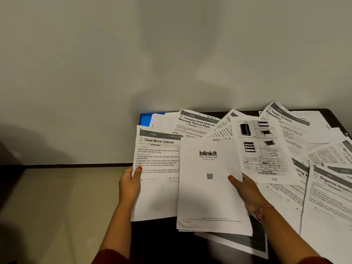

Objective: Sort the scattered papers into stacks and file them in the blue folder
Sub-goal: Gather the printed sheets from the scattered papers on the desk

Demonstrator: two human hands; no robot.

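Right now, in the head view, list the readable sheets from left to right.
Close Mirror Cabinet sheet held by the left hand → blinkit sheet held by the right hand → furniture-picture sheet → Organize Napkins sheet.

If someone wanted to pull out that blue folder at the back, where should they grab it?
Probably the blue folder's bare left edge, coming from the left. Only that corner shows; papers such as the lined sheet lie over the rest, so a pull from elsewhere would drag them.
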